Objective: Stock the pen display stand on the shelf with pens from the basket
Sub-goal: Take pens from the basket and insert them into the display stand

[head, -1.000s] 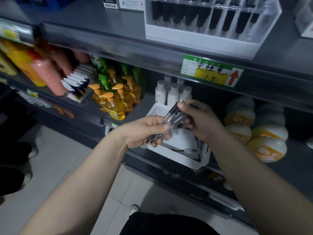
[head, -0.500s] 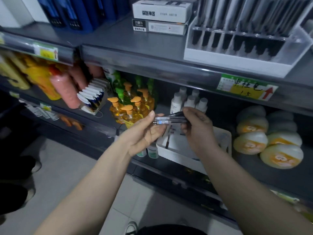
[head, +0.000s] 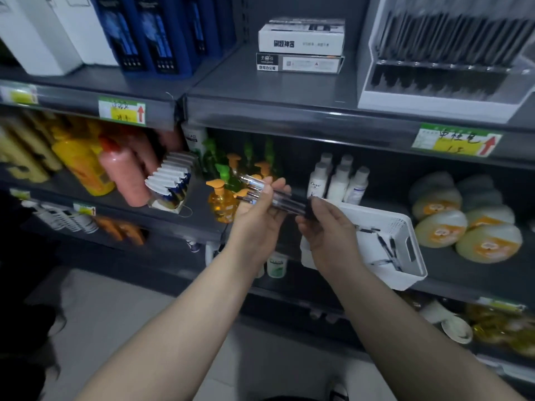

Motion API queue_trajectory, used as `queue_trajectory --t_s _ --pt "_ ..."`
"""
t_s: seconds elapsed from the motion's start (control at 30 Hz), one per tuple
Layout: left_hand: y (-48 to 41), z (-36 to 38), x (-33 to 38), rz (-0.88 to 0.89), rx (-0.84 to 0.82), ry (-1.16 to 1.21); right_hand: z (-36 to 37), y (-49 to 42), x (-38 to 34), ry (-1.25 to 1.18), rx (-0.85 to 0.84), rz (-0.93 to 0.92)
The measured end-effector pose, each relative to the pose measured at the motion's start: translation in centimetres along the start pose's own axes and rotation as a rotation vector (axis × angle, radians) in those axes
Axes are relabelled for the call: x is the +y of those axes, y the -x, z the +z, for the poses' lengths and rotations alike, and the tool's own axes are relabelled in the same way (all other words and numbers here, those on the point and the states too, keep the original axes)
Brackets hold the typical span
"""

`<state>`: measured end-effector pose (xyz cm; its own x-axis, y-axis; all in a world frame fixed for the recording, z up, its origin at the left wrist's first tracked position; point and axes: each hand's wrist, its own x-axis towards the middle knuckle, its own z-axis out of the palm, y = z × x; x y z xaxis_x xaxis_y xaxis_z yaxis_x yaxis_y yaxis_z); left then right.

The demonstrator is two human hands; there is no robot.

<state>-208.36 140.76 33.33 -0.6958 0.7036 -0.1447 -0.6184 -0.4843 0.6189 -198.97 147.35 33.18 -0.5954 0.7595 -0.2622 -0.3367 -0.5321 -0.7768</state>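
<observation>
Just left of the white basket (head: 404, 275), a bundle of pens (head: 285, 200) lies level, the left hand (head: 256, 219) curled round its clear barrels, the right hand (head: 328, 230) pinching its dark ends.

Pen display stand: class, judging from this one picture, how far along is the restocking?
Done: the pen display stand on the upper shelf already holds a row of dark pens. In hand: the left hand and right hand hold a bundle of pens between them, in front of the basket. Left: that bundle, plus a few loose pens lying in the basket, must go up.
</observation>
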Motion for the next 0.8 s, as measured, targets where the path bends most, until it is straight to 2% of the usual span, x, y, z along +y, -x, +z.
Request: queue_trajectory --t_s 0.3,0.37,0.43,0.47,0.53,0.67,0.73,0.8 --pt "0.8 -0.2 1.4 -0.034 -0.154 -0.181 1.1 3.1 1.6 -0.120 0.120 -0.013" --pt "0.8 -0.4 1.8 -0.016 -0.152 -0.253 0.8 3.6 1.4 -0.002 0.102 0.026" --pt "0.6 -0.3 2.7 -0.025 -0.153 -0.294 0.4 3.5 0.4 0.332 0.087 0.028" --pt "0.5 -0.1 3.3 -0.053 -0.170 -0.329 0.2 3.3 -0.3 0.492 0.091 -0.013" --pt "0.7 0.5 4.3 -0.135 -0.270 -0.475 0.6 3.1 -2.3 0.655 0.082 -0.138" --pt "1.2 2.0 5.3 -0.294 -0.587 -0.792 2.5 2.9 -5.7 0.767 -0.203 -0.195" --pt "0.9 2.7 5.6 -0.323 -0.606 -0.796 3.1 2.6 -6.8 0.735 -0.243 -0.190" --pt "0.4 3.2 5.8 -0.337 -0.570 -0.757 3.4 2.2 -7.6 0.687 -0.167 -0.207"
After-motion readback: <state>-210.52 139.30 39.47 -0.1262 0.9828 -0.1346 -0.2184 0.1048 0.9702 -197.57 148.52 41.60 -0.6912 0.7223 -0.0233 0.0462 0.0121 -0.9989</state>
